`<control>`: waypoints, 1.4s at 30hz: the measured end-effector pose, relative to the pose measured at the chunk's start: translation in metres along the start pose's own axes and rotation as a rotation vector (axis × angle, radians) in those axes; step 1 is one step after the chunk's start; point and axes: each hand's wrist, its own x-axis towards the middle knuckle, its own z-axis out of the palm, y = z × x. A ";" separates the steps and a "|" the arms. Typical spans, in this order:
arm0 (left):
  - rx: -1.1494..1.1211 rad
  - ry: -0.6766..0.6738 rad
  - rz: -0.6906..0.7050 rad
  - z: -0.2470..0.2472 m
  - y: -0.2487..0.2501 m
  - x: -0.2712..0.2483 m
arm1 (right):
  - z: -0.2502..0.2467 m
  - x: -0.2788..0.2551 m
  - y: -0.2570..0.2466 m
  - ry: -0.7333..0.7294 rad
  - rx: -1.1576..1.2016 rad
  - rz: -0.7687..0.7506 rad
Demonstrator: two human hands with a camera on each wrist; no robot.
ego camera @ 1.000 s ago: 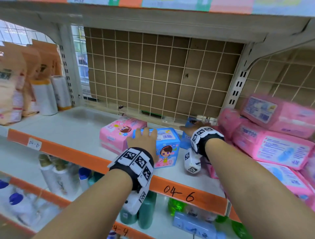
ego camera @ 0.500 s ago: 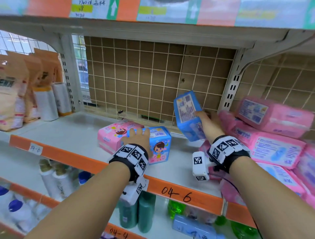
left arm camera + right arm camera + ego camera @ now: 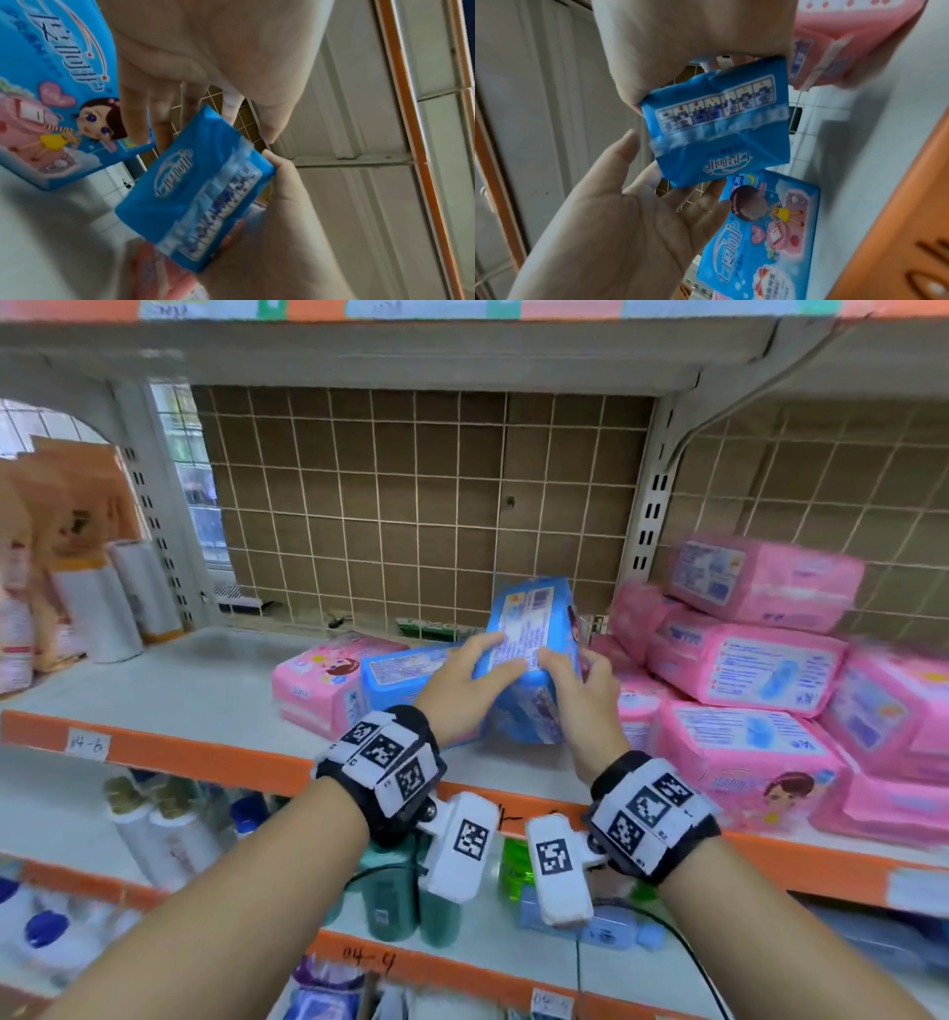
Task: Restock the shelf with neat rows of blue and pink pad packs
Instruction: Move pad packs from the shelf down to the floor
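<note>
Blue pad packs: two in view, one raised blue pack [image 3: 531,654] and one standing blue pack [image 3: 405,670] on the shelf [image 3: 154,680]. Small pink pack [image 3: 318,683]: one, beside the standing blue pack. Large pink packs [image 3: 744,670]: at least six stacked at the right; blur prevents an exact count. Hands: two, left hand [image 3: 457,695] and right hand [image 3: 585,695].

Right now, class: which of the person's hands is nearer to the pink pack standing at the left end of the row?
Left. The left hand holds the raised blue pack on the side toward the pink pack; the right hand grips its far side, toward the pink stacks.
</note>
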 end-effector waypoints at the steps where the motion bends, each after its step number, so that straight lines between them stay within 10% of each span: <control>1: -0.015 -0.013 0.001 0.001 -0.002 -0.002 | -0.003 -0.003 0.002 -0.017 -0.004 -0.013; 11: 0.450 0.050 -0.039 0.006 -0.021 -0.008 | -0.012 -0.043 0.024 -0.453 -0.268 -0.075; 16: 0.239 -0.167 -0.017 -0.024 -0.025 -0.003 | -0.028 -0.015 -0.001 -0.159 -0.609 -0.233; 23: 0.219 -0.399 0.008 -0.051 -0.024 0.006 | -0.013 0.003 -0.030 -0.762 -1.098 -0.422; 31: 0.500 0.020 0.088 -0.070 -0.018 0.036 | 0.000 0.010 -0.025 -0.586 -1.443 -0.350; 35: 0.993 -0.112 -0.100 -0.066 -0.048 0.045 | -0.003 0.004 -0.017 -0.545 -1.329 -0.296; 42: 1.039 -0.054 -0.033 -0.060 -0.075 0.053 | 0.001 -0.011 -0.004 -0.336 -1.362 -0.276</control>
